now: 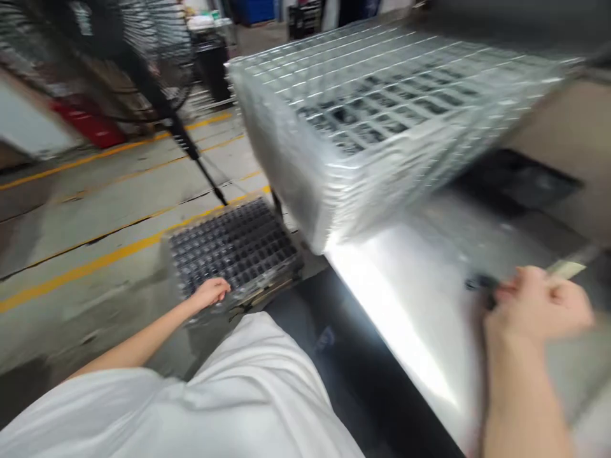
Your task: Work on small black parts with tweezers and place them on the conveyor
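My left hand [209,292] rests on the near edge of a low stack of dark plastic trays [233,248], which stands at floor level. A tall stack of clear, gridded plastic trays [382,121] looms at upper centre, tilted in the view and apart from both hands. My right hand [539,312] is blurred over a stainless steel table [405,299]. It closes around a small dark object [481,282], and a pale beige strip [566,270] sticks out past the fingers. What the strip is, I cannot tell.
My white shirt [191,394] fills the bottom of the view. A black standing fan [153,70], a black bin [212,67] and a red object [88,121] stand beyond, on a concrete floor [109,222] with yellow lines. A dark opening [515,181] lies under the table's far side.
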